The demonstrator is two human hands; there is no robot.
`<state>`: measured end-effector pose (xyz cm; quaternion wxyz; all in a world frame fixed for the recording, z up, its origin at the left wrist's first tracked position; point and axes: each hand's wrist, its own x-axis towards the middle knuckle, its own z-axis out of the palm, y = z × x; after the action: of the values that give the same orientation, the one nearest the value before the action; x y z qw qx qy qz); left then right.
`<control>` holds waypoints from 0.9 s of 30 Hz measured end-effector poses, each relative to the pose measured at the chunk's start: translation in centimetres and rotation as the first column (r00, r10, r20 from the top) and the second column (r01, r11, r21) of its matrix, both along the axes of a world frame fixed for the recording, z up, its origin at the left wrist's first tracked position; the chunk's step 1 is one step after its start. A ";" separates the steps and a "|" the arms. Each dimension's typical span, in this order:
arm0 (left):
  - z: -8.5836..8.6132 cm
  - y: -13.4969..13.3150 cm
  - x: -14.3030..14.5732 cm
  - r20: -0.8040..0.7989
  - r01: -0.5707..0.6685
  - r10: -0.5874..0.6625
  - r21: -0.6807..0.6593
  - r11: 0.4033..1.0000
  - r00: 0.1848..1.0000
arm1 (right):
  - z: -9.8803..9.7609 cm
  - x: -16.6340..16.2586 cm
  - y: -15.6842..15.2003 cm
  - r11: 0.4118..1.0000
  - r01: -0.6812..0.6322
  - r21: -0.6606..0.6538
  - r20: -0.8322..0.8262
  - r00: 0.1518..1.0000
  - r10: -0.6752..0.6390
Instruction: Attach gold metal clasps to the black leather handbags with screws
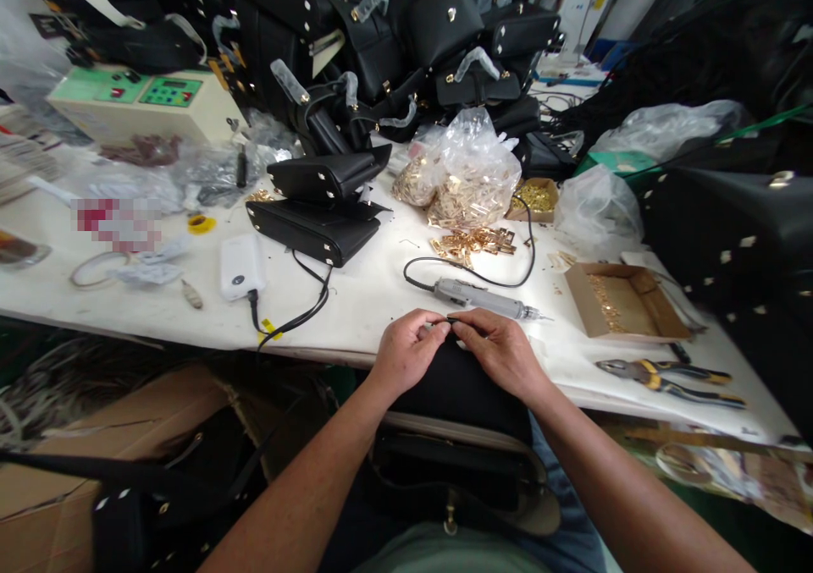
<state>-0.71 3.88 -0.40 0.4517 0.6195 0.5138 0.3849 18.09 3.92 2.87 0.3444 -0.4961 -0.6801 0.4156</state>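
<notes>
A black handbag [457, 438] rests on my lap against the table's front edge. My left hand [406, 353] and my right hand [501, 349] meet at its top edge, both pinching a small dark part [450, 321] of the bag between thumb and fingers. What exactly they pinch is too small to make out. A grey electric screwdriver [483, 299] with a black cord lies on the white table [356, 302] just beyond my fingers.
Two black bags [321, 205] are stacked mid-table, with many more piled behind. Clear sacks of gold hardware [470, 175], loose gold pieces [473, 243], a cardboard tray [619, 302], pliers [666, 374], a white power bank [241, 266] and a control box [143, 99] also sit there.
</notes>
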 end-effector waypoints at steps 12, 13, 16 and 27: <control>1.6 0.1 1.0 0.026 -0.061 0.063 -0.078 0.995 0.998 | 0.5 -0.1 -0.1 0.996 0.000 0.094 -0.009 1.000 0.001; 1.7 0.1 1.1 0.048 -0.054 0.058 -0.088 0.995 0.997 | 0.7 0.0 -0.1 0.996 0.000 0.087 -0.014 1.000 0.002; 2.0 0.1 1.1 0.095 -0.023 0.035 -0.118 0.993 0.995 | 1.0 0.3 -0.2 0.998 -0.001 0.069 -0.024 1.000 0.002; 2.2 0.3 1.9 -0.018 -0.080 0.079 -0.060 0.995 0.997 | 0.8 -0.2 0.0 0.993 0.113 0.044 -0.035 0.993 -0.112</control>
<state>1.17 4.21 1.80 0.4505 0.5874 0.5531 0.3821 17.90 3.89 3.69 0.3896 -0.5188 -0.6548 0.3877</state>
